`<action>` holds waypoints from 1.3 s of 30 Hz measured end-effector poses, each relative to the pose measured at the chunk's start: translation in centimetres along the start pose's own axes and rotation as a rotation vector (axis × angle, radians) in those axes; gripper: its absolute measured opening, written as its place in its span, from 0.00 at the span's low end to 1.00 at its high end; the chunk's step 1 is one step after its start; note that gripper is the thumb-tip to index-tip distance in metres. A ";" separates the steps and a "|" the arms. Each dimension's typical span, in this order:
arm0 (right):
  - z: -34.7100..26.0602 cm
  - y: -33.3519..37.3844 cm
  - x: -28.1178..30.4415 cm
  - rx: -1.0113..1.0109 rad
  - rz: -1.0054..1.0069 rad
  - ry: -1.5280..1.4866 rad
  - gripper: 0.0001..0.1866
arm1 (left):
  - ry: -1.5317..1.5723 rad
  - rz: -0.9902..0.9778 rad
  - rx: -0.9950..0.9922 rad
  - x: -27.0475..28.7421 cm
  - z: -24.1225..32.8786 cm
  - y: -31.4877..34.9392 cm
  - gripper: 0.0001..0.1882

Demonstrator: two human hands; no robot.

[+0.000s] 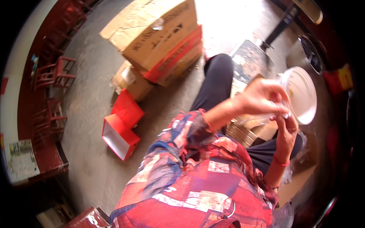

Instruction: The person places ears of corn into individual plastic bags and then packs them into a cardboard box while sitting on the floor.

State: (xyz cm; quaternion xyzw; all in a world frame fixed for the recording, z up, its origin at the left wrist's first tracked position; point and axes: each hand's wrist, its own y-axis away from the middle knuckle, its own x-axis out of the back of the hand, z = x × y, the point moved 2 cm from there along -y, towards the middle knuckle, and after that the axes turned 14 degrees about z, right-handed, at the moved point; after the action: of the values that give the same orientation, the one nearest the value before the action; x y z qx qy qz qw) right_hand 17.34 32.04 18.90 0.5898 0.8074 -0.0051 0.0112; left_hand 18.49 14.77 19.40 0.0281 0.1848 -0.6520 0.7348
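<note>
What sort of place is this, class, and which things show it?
Probably a workroom or storeroom, though that isn't certain: there are large cardboard boxes, an open red box and reddish chairs on the left.

A bare grey concrete floor (85, 121) spreads across the room. Along the left runs a wall (24, 43), pale above and dark red below. Small red wooden chairs (65, 71) stand in a row beside it. At lower left is dark red furniture (51, 161) with a worn edge. Strong white light (224, 17) washes out the floor at top centre; the right side is dim.
</note>
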 end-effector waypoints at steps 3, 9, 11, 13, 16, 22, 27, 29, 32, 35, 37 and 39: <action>-2.1 -0.3 -0.5 0.057 -0.003 0.014 0.05 | -0.140 0.053 0.207 2.8 -0.6 -1.3 0.14; -4.8 -0.2 0.0 0.246 0.027 0.064 0.05 | -0.648 -0.041 0.496 5.3 -8.2 -1.9 0.33; -5.5 -0.3 0.5 0.341 -0.016 0.097 0.04 | -0.570 -0.010 0.734 5.0 -11.0 -0.9 0.41; -6.2 -0.2 0.6 0.402 -0.009 0.123 0.03 | -0.316 -0.070 0.960 3.6 -12.6 1.0 0.46; -6.5 -0.3 0.5 0.457 -0.026 0.167 0.04 | 0.149 -0.159 1.111 2.2 -13.4 5.1 0.51; -5.7 -0.1 0.6 0.274 0.029 0.047 0.06 | 0.677 0.132 0.837 -0.6 -12.8 6.3 0.35; -4.5 -0.1 2.8 0.212 0.115 0.035 0.06 | 0.813 0.222 0.722 1.4 -12.7 4.5 0.25; -3.6 -1.3 3.4 0.183 0.210 0.210 0.04 | 0.854 0.148 0.684 1.7 -12.2 4.2 0.25; 0.8 -3.2 4.0 0.188 0.169 0.351 0.05 | 0.950 0.087 0.644 1.8 -12.4 4.4 0.26; 4.5 -3.4 3.1 0.245 0.080 0.324 0.06 | 0.976 0.079 0.652 0.8 -11.9 4.1 0.27; 5.5 -3.2 2.6 0.308 0.055 0.480 0.07 | 0.923 0.083 0.646 0.2 -11.3 3.6 0.28; 5.6 -3.3 2.4 0.412 0.029 0.585 0.09 | 0.841 0.102 0.681 0.6 -11.3 3.1 0.28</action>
State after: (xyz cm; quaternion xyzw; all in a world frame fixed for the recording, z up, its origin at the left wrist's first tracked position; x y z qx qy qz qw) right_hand 13.49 33.21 13.23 0.5677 0.7501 0.0014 -0.3392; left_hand 18.94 17.86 8.13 0.5320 0.2393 -0.5712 0.5775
